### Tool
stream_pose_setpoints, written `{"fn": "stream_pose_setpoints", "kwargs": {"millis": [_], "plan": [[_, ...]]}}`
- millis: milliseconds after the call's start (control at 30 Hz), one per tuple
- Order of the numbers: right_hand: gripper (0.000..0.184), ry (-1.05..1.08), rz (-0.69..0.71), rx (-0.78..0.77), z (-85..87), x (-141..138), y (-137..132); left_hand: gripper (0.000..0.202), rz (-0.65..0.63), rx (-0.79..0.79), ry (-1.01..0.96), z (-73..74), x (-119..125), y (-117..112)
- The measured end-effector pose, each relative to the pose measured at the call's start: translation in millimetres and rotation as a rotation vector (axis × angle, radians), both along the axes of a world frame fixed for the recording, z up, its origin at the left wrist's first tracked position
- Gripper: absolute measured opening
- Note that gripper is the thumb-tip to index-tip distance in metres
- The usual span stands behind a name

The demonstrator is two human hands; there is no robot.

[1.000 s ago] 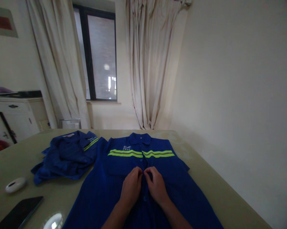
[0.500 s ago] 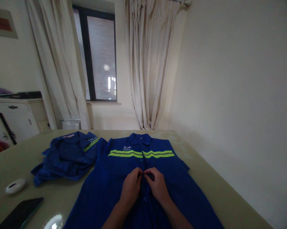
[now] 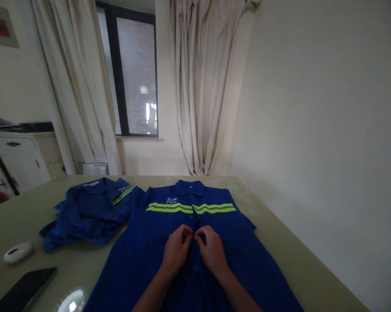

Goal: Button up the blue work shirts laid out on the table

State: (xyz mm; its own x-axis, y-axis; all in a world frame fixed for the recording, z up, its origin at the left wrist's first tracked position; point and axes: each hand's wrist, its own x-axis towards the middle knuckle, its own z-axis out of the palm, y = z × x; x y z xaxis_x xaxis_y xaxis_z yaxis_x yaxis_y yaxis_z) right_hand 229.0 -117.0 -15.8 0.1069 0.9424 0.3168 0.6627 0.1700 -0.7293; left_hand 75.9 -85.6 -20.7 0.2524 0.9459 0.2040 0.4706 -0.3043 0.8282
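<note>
A blue work jacket (image 3: 140, 255) with a yellow-green reflective stripe (image 3: 214, 209) lies face up, its collar (image 3: 189, 188) toward the far edge. My left hand (image 3: 176, 250) pinches one side of the front opening, below the stripe. Just beside it, my right hand (image 3: 212, 251) is closed in a pinch on the opposite front edge, the fingertips of both hands nearly meeting. A button (image 3: 191, 217) shows above the hands and another (image 3: 196, 268) below. Whatever sits right between the fingertips is hidden.
To the left lies a second, crumpled blue jacket (image 3: 85, 216). A white oval object (image 3: 17, 252), a dark phone (image 3: 24, 288) and a shiny round object (image 3: 71, 301) rest on the greenish table (image 3: 312, 268). A wall (image 3: 328, 130) runs along the right.
My hands keep their pinch on the jacket front, with only slight finger movement. The whole view has shifted a little.
</note>
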Motion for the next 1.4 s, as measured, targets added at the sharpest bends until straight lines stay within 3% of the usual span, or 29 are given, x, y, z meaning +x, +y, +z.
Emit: {"fn": "stream_pose_setpoints", "kwargs": {"millis": [233,467,633,933,1167,1400], "plan": [[0.014,0.203,-0.022,-0.137,-8.8,7,15,0.029,-0.087,0.082,0.110,5.5,0,-6],[0.019,0.211,0.024,-0.151,-7.1,8,17,0.029,-0.006,0.228,0.426,9.0,4,-15],[0.022,0.142,0.002,-0.123,-4.5,5,13,0.018,-0.005,0.208,0.429,9.4,4,-16],[0.016,0.037,-0.001,-0.063,1.4,4,4,0.019,-0.011,0.186,0.383,10.3,3,-16],[0.021,0.075,-0.036,-0.085,-5.1,5,11,0.023,-0.016,0.208,0.453,12.9,6,-16],[0.027,0.180,0.029,-0.124,-6.0,9,17,0.025,0.006,0.242,0.568,14.7,11,-18]]}}
